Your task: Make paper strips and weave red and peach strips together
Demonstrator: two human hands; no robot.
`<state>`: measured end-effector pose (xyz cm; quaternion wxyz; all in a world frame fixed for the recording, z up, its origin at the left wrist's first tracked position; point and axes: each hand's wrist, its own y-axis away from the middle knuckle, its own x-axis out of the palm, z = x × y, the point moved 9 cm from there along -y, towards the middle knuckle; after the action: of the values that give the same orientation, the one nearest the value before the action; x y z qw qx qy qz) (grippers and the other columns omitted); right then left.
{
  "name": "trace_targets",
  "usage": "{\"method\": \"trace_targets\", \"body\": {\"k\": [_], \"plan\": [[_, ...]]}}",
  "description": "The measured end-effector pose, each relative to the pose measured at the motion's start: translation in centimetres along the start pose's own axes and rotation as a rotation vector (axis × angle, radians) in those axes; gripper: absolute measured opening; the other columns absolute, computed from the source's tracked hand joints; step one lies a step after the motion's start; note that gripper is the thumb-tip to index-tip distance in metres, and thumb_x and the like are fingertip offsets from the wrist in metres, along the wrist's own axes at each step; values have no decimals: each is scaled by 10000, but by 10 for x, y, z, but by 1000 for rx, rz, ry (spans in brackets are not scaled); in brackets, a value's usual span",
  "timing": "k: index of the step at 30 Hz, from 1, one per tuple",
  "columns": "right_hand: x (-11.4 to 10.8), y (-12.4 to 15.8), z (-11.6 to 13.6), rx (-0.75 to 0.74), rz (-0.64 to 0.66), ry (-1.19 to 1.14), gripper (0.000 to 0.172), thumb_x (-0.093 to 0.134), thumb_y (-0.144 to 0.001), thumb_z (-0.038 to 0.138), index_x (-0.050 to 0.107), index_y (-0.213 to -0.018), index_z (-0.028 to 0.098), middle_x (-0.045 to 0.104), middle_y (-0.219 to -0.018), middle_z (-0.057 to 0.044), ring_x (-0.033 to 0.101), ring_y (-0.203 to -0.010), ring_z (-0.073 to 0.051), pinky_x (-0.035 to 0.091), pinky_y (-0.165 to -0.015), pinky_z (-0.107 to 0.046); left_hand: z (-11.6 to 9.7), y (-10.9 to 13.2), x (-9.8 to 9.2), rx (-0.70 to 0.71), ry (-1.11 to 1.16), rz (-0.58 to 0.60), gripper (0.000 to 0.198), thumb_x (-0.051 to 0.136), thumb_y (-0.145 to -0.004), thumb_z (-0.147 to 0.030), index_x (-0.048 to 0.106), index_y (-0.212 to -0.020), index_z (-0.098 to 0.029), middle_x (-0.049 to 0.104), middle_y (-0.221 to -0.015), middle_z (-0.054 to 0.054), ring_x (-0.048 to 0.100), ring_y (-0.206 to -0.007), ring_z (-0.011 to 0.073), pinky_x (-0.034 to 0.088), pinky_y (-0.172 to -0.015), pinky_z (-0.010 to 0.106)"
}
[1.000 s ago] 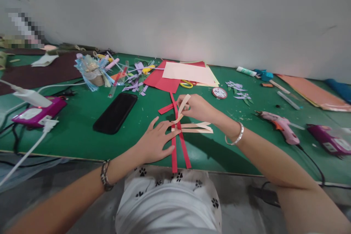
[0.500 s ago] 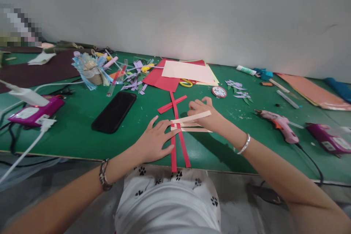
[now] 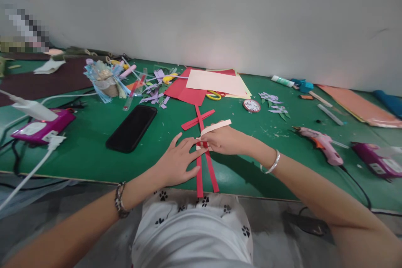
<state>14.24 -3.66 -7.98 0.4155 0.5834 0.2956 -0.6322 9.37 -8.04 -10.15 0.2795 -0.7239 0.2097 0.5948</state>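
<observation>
Two long red paper strips (image 3: 211, 171) lie lengthwise in front of me, with several pale pink strips crossing them. My left hand (image 3: 178, 160) rests flat with spread fingers, its fingertips pressing the crossing from the left. From the right, my right hand (image 3: 226, 140) has its fingers closed at the crossing, pinching a pale pink paper strip (image 3: 221, 124) whose free end sticks up and curves to the right. Those fingers cover part of the other pale strips. Just beyond is a short red strip (image 3: 190, 124) lying slantwise.
Coloured paper sheets (image 3: 216, 81) lie over yellow-handled scissors (image 3: 213, 95) at the back. On the left are a black phone (image 3: 132, 129) and a purple power strip (image 3: 44, 126). A pink glue gun (image 3: 322, 144) and a second purple power strip (image 3: 377, 159) lie right.
My right hand has moved left and down to the crossing, its fingers now closed there. The pale strip's loose end has shifted left and curves up over the hand. My left hand stays put.
</observation>
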Motion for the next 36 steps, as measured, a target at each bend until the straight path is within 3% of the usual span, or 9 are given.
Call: {"method": "trace_targets", "body": {"k": [5, 12, 18, 23, 28, 36], "plan": [[0, -3, -1, 21, -7, -113, 242, 390, -803, 127, 591, -934, 161, 621, -893, -58, 513, -802, -156, 258, -726, -292, 0, -1, 1, 1, -4, 9, 410, 348, -821, -385, 448, -1202, -273, 467, -1183, 106, 393, -1144, 236, 176, -987, 516], [-1, -8, -3, 76, -88, -132, 251, 361, -852, 275, 585, -908, 177, 583, -839, -59, 506, -790, -160, 229, -663, -292, 1, 0, 2, -7, -9, 10, 431, 358, -817, -386, 424, -1228, -273, 458, -1175, 113, 403, -1128, 238, 185, -985, 516], [0, -15, -8, 54, -184, -507, 152, 434, -787, 195, 557, -862, 145, 598, -816, -48, 521, -732, -122, 354, -669, -257, 1, -1, 2, -4, 10, 25, 412, 359, -816, -385, 458, -1197, -265, 464, -1158, 111, 401, -1132, 244, 177, -986, 529], [14, -18, -23, 114, -106, -816, 143, 488, -690, 108, 557, -811, 141, 591, -785, -13, 528, -680, -96, 406, -600, -208, 1, -1, 2, -11, 5, 43, 419, 361, -816, -382, 453, -1201, -248, 459, -1179, 123, 388, -1146, 249, 166, -987, 534], [13, -19, -30, 106, -134, -850, 91, 487, -728, 182, 563, -738, 134, 587, -753, -19, 521, -663, -96, 409, -601, -206, 1, -1, 2, -3, -3, 34, 417, 359, -817, -387, 453, -1200, -251, 460, -1183, 121, 394, -1143, 245, 172, -987, 527], [9, -26, -29, 190, -142, -626, 128, 475, -751, 189, 506, -641, 133, 485, -580, 25, 431, -549, -77, 331, -524, -191, 2, -1, 2, -7, -39, 15, 428, 352, -820, -411, 452, -1205, -255, 476, -1164, 119, 403, -1134, 242, 194, -985, 516]]}}
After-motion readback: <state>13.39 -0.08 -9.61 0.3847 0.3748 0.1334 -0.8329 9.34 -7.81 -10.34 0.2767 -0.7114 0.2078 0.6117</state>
